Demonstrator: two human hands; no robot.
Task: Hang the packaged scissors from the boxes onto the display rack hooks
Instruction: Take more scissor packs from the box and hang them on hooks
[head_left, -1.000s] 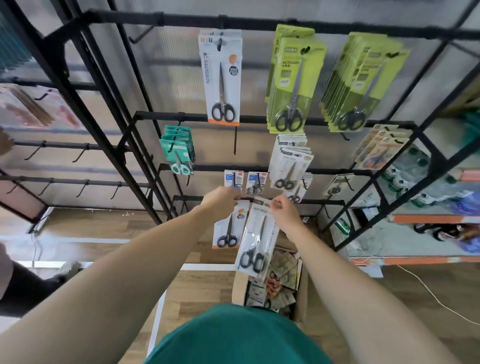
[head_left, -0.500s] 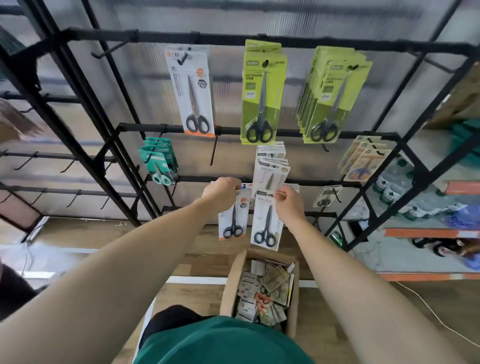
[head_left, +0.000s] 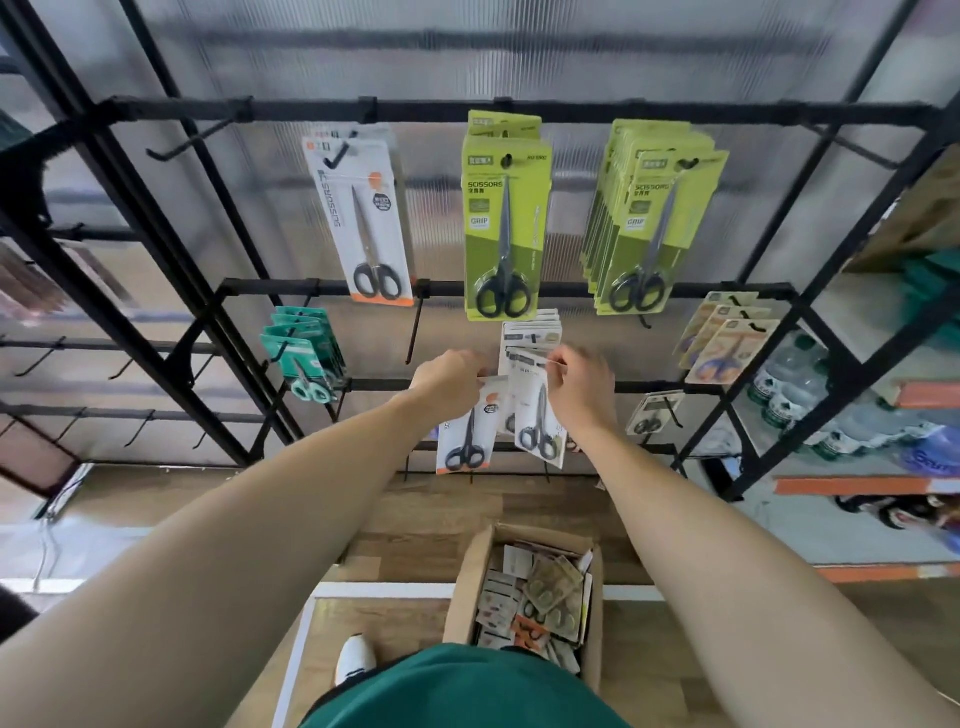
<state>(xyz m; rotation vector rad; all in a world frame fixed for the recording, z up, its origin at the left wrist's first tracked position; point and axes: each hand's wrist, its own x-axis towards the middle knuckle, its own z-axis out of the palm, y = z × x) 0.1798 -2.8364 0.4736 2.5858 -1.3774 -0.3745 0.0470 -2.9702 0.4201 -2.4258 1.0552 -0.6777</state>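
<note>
At frame centre, an orange-trimmed white scissors pack (head_left: 464, 434) is gripped by the left hand (head_left: 448, 382). A second white scissors pack (head_left: 540, 415) is pinched by the right hand (head_left: 582, 387) against the black wire rack (head_left: 519, 111). An open cardboard box (head_left: 470, 587) of packs is seen lower centre.

Green packs (head_left: 504, 228) read "SCISSORS", "GRIP"; white pack (head_left: 358, 218) "SCISSORS".

My left hand (head_left: 448, 382) grips the top of a white scissors pack with an orange edge (head_left: 466, 434), and my right hand (head_left: 582, 387) pinches the top of a second white pack (head_left: 540, 415) by the hanging stack of white packs (head_left: 532, 335). An open cardboard box (head_left: 470, 582) of packs sits on the floor below, before the black rack (head_left: 519, 111).
</note>
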